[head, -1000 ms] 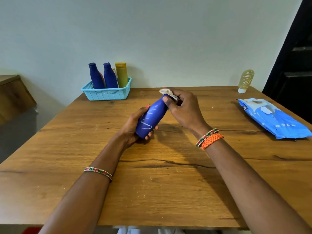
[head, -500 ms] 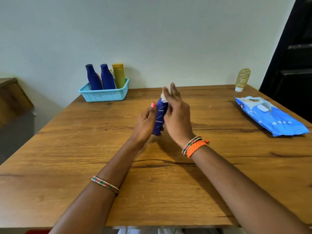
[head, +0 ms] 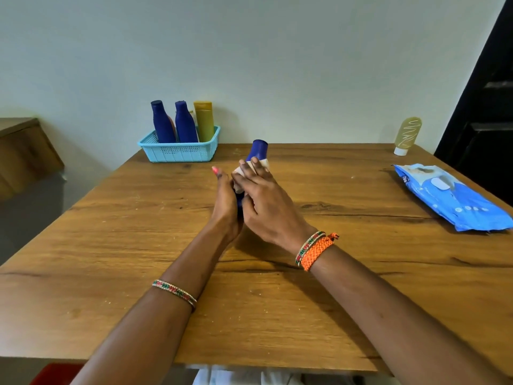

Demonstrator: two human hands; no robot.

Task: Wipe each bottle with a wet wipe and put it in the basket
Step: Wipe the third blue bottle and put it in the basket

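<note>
My left hand grips the blue bottle low on its body, holding it up over the surface, well in front of the basket. My right hand wraps the wet wipe around its neck. I judge the wet plastic could slip from my left hand and drop, since my grip sits so low.
</note>
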